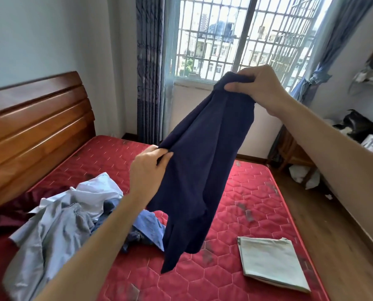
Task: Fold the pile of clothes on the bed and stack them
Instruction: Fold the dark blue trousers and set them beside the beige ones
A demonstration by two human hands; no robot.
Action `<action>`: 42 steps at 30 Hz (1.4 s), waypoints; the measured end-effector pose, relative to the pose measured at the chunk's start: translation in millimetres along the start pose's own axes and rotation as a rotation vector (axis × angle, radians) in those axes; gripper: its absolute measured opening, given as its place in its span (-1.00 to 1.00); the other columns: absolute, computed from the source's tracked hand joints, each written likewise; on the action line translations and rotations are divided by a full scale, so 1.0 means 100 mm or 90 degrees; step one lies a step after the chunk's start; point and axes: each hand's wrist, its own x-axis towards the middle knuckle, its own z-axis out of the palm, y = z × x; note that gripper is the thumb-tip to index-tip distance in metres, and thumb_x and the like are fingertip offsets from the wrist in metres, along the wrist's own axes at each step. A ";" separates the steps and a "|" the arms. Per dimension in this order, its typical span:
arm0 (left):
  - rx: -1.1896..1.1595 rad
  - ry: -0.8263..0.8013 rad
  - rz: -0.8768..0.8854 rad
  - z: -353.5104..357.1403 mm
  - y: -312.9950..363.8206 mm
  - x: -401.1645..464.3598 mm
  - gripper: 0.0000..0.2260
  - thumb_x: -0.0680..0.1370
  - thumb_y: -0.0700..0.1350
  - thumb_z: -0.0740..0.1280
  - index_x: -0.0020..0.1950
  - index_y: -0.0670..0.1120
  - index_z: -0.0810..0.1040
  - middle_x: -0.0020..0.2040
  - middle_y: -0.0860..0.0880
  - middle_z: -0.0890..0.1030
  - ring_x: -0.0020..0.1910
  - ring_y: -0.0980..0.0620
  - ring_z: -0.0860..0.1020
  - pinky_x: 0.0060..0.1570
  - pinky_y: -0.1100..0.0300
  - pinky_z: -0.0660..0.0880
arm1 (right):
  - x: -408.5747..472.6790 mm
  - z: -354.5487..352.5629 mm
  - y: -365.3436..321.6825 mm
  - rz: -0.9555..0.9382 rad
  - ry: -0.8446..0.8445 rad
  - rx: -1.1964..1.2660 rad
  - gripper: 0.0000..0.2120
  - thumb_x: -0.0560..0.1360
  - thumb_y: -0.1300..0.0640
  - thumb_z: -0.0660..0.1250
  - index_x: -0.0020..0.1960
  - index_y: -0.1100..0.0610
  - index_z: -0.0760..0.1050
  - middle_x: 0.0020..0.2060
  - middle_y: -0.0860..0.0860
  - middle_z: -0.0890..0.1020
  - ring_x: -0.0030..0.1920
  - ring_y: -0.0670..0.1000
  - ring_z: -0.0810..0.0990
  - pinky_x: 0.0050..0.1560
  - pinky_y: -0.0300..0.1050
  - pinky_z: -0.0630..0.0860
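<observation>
A navy blue garment hangs in the air above the red quilted mattress. My right hand grips its top end, raised in front of the window. Lower down, my left hand pinches the garment's left edge. A loose pile of clothes, pale grey, white, blue and dark red, lies on the mattress's left side under my left forearm. One folded pale grey-green garment lies flat near the mattress's right front edge.
A wooden headboard runs along the left. A barred window with grey-blue curtains stands behind the bed. Wooden floor lies to the right, with a small wooden table, bags and clutter by the right wall.
</observation>
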 end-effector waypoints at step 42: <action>0.064 -0.128 0.123 -0.37 0.34 -1.00 -0.92 0.49 -0.31 0.40 -0.03 -0.22 0.58 -0.13 -0.13 0.66 -0.17 -0.09 0.60 -0.10 0.30 0.35 | -2.00 -0.47 0.38 0.074 0.090 -0.138 -0.71 0.46 -0.04 0.41 -0.10 0.20 0.64 -0.23 0.15 0.66 -0.15 0.15 0.59 -0.04 0.14 0.50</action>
